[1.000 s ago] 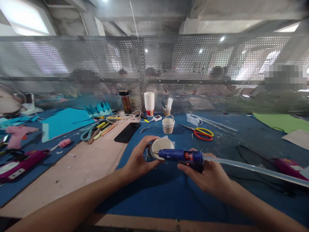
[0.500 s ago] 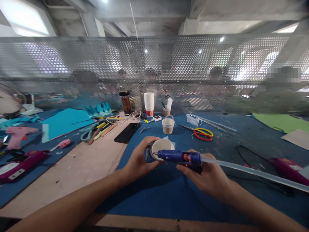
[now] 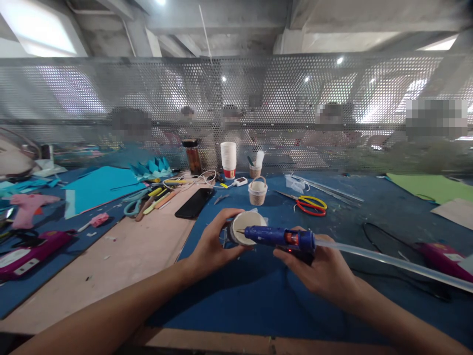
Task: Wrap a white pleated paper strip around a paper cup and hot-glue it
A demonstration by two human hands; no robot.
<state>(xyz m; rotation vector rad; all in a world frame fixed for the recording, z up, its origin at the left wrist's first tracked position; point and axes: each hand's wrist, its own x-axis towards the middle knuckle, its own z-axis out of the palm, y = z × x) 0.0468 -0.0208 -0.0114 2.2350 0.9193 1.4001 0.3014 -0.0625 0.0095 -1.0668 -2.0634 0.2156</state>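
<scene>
My left hand [image 3: 214, 239] is wrapped round the side of a paper cup [image 3: 254, 219], whose open mouth faces up toward me. My right hand [image 3: 318, 266] grips a blue glue gun [image 3: 273, 235] with a small red light lit. The gun's metal nozzle points left over the cup's mouth; whether it touches the inner wall I cannot tell. A long clear glue stick [image 3: 384, 259] runs out of the gun's back to the right. Beyond the cup stands a small basket-like cup with a handle [image 3: 257, 193].
A black phone [image 3: 194, 202] lies left of the cup. Scissors with red and yellow handles [image 3: 310, 204] rest to the right. A stack of paper cups [image 3: 228, 160] and a brown bottle [image 3: 192, 157] stand by the mesh screen [image 3: 281, 88]. Magenta power strips [image 3: 40, 249] lie at both sides.
My right hand has drawn the glue gun slightly to the right, so more of its nozzle shows over the cup. My left hand and the cup have hardly moved.
</scene>
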